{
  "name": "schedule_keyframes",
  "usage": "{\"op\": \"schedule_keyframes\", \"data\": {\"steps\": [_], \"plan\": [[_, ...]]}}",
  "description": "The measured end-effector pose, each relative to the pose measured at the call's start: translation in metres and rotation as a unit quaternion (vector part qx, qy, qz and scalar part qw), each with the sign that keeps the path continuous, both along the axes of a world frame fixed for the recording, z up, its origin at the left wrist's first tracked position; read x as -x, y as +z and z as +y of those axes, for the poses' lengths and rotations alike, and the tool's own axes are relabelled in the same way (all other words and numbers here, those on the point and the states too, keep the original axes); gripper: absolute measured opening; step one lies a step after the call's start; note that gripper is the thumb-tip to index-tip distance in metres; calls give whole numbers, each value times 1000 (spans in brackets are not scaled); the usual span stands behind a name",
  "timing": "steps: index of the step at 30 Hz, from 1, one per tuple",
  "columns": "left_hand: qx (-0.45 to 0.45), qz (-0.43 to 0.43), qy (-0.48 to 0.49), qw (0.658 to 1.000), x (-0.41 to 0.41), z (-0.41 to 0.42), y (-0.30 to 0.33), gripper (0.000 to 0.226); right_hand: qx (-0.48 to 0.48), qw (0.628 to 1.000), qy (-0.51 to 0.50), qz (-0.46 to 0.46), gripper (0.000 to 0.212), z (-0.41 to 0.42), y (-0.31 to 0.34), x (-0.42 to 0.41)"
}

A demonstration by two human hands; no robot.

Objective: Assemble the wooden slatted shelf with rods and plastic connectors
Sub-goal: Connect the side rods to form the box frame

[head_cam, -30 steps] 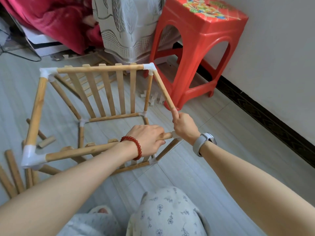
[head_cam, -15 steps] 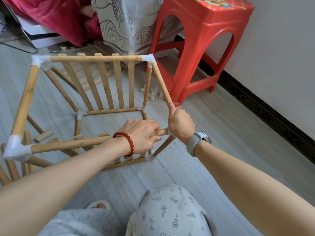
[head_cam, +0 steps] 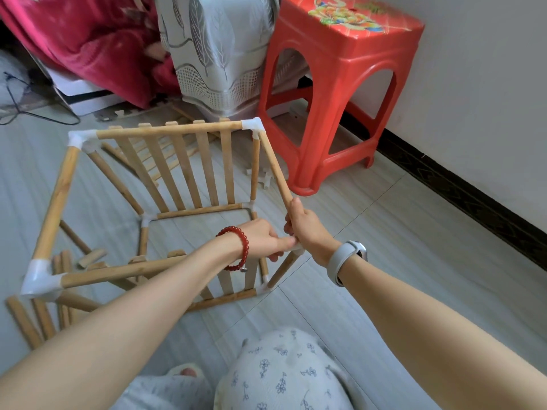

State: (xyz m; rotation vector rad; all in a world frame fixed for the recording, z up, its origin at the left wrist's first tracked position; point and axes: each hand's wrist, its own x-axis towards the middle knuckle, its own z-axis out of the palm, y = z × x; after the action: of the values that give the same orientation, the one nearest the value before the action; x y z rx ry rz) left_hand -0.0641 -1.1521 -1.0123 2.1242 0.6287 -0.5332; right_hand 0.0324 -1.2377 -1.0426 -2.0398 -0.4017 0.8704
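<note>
The right hand [head_cam: 307,229], with a pale grey watch band at the wrist, curls round the near end of the round wooden rod [head_cam: 273,167] that runs away toward the far right white plastic corner connector [head_cam: 252,126]. The left hand [head_cam: 263,239], wearing a red bead bracelet [head_cam: 236,247], pinches at the same near right corner, thumb pressed toward the right hand; the connector there is mostly hidden beneath the fingers. Judging by this, both hands are squeezing the rod end into that corner joint.

The open box-shaped frame of pale wooden rods and slats [head_cam: 177,170] stands on the grey tiled floor [head_cam: 384,247] before the person's knees, its slatted panels upright, its long axis running left to right. Loose wooden rods [head_cam: 23,321] lie at the left. A red plastic stool [head_cam: 340,84] stands just beyond the frame's far right corner.
</note>
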Motion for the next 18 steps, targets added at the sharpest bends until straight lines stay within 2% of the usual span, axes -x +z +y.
{"op": "schedule_keyframes", "data": {"steps": [4,8,13,18], "plan": [[8,-2,20,1000,8,1,1,45,-17,999,-5,46,45,-1,-3,5],[-27,-7,26,999,11,1,-1,44,-43,997,-6,71,46,0,-2,9],[-69,-9,54,996,10,-4,-8,44,-67,996,-3,58,44,-1,-5,10],[-24,-11,89,996,10,-1,-8,39,-78,996,5,35,45,1,-3,12]]}}
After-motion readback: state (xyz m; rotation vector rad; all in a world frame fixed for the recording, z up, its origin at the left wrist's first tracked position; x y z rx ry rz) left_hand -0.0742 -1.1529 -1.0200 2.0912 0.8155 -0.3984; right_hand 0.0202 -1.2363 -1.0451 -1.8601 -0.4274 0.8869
